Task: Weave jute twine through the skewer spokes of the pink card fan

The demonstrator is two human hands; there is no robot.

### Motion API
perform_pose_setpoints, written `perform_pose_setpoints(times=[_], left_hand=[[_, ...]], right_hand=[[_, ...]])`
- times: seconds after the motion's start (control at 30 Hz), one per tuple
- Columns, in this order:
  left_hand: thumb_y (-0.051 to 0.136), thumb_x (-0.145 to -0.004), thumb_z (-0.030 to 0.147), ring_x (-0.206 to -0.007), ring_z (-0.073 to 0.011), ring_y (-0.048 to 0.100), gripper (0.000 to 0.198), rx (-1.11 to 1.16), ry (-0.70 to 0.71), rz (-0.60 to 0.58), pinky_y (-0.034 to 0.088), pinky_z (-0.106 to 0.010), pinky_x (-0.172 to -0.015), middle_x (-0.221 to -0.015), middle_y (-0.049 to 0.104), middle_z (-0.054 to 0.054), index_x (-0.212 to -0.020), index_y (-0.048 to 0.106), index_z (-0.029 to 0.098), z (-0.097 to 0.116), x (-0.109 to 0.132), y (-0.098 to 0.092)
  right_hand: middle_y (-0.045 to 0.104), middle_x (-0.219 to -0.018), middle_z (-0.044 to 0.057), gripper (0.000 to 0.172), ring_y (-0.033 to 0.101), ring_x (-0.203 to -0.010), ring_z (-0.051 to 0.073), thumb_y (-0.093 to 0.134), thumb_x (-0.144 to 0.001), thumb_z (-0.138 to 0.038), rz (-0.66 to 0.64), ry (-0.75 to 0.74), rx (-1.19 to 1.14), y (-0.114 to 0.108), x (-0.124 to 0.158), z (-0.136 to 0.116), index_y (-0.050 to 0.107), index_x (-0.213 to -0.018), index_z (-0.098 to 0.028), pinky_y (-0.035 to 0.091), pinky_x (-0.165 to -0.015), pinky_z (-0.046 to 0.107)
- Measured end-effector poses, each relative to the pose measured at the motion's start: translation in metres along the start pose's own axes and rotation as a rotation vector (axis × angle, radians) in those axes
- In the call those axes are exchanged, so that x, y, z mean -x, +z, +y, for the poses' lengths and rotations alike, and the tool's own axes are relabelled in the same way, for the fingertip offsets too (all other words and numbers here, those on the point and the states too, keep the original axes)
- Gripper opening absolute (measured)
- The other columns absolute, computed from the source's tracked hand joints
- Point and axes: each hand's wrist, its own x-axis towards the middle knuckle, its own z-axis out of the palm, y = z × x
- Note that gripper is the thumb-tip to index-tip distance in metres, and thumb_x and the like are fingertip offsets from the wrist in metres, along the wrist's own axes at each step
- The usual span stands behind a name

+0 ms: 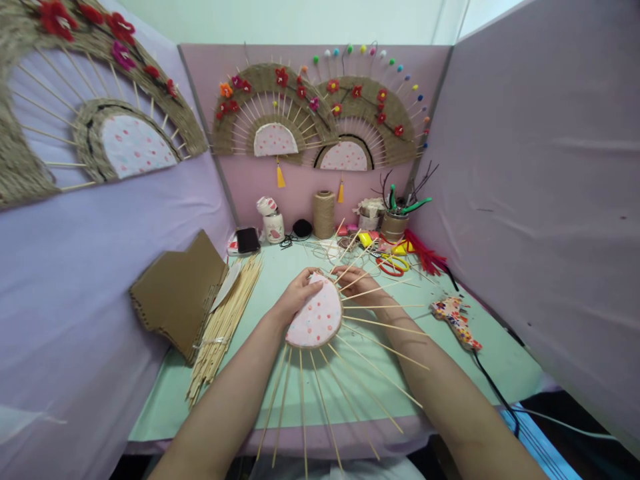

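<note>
Pink half-disc (316,321) held over the desk (450,380), its sticks fanning across the right wrist. Left hand (295,293) and right hand (361,283) close their fingers on its upper edge. Stick bundle (225,323) and cardboard (180,293) lie left, glue gun (455,320) right. Beyond are scissors (393,265), twine spool (324,213) and wall fans (273,110).

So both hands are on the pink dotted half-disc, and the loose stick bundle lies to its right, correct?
Wrong side: the head view shows the stick bundle left of the pink dotted half-disc, beside the cardboard. The left hand and right hand are on it.
</note>
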Motion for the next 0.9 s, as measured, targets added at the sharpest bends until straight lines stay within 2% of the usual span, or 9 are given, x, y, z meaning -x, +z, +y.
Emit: perform_pose_setpoints(times=[0.13,0.27,0.43,0.9], left_hand=[[0.074,-0.063,0.038,-0.057,-0.0102,0.058,0.049,-0.030,-0.003,0.027,0.044,-0.021,-0.053,-0.075,0.061,0.003,-0.101,0.051,0.019,0.001,0.000,0.001],[0.074,-0.064,0.039,-0.058,-0.0106,0.059,0.050,-0.054,0.003,0.031,0.044,-0.021,-0.053,-0.076,0.062,0.003,-0.102,0.049,0.020,0.001,0.001,0.001],[0.073,-0.064,0.040,-0.055,-0.0098,0.057,0.056,-0.076,0.011,0.043,0.041,-0.019,-0.049,-0.073,0.061,0.005,-0.109,0.043,0.023,0.002,0.001,0.001],[0.070,-0.066,0.042,-0.048,-0.0092,0.054,0.052,-0.074,0.028,0.031,0.041,-0.019,-0.046,-0.068,0.058,0.008,-0.102,0.036,0.026,0.006,0.005,0.007]], right_hand=[[0.066,-0.068,0.000,0.022,0.057,-0.057,0.010,0.074,-0.064,-0.019,-0.070,0.043,0.062,-0.001,0.000,0.001,0.067,-0.084,-0.017,0.040,-0.052,0.023],[0.064,-0.061,-0.003,0.033,0.052,-0.047,0.008,0.073,-0.066,-0.019,-0.050,0.057,0.046,0.001,0.002,0.001,0.066,-0.099,-0.019,0.039,-0.048,0.022],[0.070,-0.074,0.003,0.023,0.063,-0.063,0.014,0.074,-0.063,-0.017,-0.067,0.051,0.040,0.009,0.005,-0.003,0.069,-0.086,-0.017,0.047,-0.060,0.026],[0.070,-0.073,0.001,0.026,0.063,-0.063,0.015,0.072,-0.064,-0.017,-0.078,0.155,0.007,0.018,0.014,-0.013,0.067,-0.090,-0.018,0.046,-0.057,0.024]])
